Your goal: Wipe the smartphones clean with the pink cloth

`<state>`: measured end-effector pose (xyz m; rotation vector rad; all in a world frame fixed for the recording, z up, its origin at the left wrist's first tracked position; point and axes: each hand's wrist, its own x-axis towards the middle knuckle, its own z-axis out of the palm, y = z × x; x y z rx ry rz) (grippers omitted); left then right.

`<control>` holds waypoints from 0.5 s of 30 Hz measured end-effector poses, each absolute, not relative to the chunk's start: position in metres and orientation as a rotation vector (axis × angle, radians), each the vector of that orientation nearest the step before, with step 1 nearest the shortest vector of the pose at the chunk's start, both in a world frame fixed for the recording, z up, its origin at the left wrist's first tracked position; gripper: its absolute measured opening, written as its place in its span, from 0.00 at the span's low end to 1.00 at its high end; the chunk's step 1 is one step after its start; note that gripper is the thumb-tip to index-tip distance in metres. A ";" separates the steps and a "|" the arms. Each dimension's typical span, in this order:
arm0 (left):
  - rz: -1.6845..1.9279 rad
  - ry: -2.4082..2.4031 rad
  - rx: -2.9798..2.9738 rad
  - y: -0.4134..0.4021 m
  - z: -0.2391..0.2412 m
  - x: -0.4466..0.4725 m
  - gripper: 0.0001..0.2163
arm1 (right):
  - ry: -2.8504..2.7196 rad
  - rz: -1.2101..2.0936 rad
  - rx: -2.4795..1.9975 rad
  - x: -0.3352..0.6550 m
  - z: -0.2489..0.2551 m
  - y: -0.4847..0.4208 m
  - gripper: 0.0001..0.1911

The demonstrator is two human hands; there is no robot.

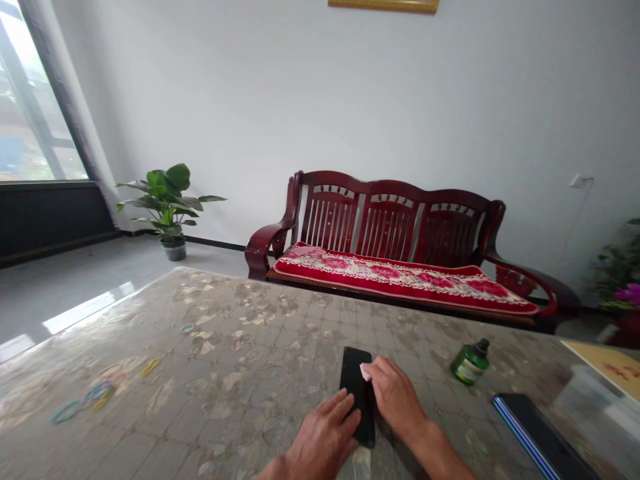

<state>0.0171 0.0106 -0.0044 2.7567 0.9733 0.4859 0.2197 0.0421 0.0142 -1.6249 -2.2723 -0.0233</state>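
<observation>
A black phone (354, 383) lies flat, screen up, on the patterned table (240, 373) near its front edge. My left hand (323, 440) rests on the phone's near left edge, fingers stretched and pressing it down. My right hand (395, 397) sits over the phone's right side and pinches a small white wipe (365, 372) against the screen with its fingertips.
A small green bottle (470, 363) with a black cap stands to the right. A second dark phone (543, 437) lies at the front right, beside a yellow card (607, 367). Several coloured rubber bands (97, 393) are scattered on the left. A red wooden bench (400, 250) stands behind the table.
</observation>
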 end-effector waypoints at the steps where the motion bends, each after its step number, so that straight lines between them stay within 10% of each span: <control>1: 0.468 0.982 2.749 0.010 -0.003 0.017 0.14 | -2.275 -0.018 -1.630 0.219 0.015 0.046 0.17; 15: 0.447 0.972 2.786 0.008 0.006 0.019 0.14 | -2.341 -0.049 -1.645 0.198 0.016 0.046 0.15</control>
